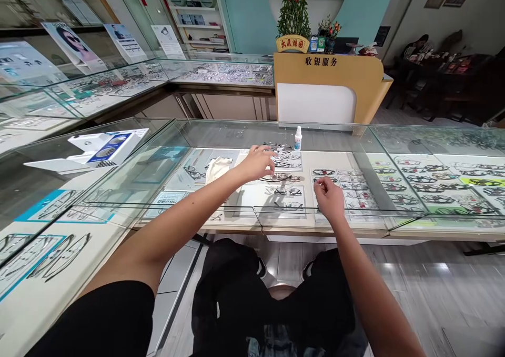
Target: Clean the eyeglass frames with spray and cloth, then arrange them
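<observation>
My left hand hovers over the glass counter, its fingers apart and slightly bent, with nothing visible between them. Just right of and below its fingertips lies a pair of eyeglasses. More eyeglasses sit behind it, partly hidden by the fingers. My right hand is closed near the front of the counter, thumb and fingers pressed together; what they hold, if anything, is too small to tell. A cream cloth lies crumpled left of my left hand. A small white spray bottle stands upright at the back.
The glass display counter crosses in front of me, with rows of eyeglasses beneath the glass. An opened white and blue box lies at left. A wooden reception desk with a plant stands beyond.
</observation>
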Motion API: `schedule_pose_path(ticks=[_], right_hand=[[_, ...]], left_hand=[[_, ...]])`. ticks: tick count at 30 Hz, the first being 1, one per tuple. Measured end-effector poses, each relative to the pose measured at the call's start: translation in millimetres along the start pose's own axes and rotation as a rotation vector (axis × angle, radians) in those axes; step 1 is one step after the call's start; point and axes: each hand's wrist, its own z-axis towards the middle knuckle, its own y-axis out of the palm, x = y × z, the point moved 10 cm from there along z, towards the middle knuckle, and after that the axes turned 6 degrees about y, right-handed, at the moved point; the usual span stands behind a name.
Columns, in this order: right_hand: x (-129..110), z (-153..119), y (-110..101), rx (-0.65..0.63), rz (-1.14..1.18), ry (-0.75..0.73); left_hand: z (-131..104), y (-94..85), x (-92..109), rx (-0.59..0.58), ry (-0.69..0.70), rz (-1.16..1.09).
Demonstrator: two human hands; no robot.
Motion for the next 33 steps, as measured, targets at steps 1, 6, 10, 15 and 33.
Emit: schedule_pose_path(ticks=[1,6,10,15,33], right_hand=[[0.2,0.2,0.6,0.002,-0.001,-0.005],[2.7,1.1,4.4,0.000,0.009,-0.018],[4.4,0.9,5.2,-0.005,0.003,-0.017],[4.9,1.7,3.9,-0.003,-0.013,-0.014],[17.2,12.3,23.1,-0.329,0.236,0.083]], left_hand=[[4.3,-0.2,-4.5,0.007,-0.004,0.008],[17.6,0.0,-16.5,0.024,-0.013,0.051],[6.9,-10.1,-21.0,0.071,-0.028,0.068],[-27.7,-25.0,-54.9,0.052,-0.179,0.113],[17.6,-8.1,-23.9,-0.083,-0.054,-0.298]])
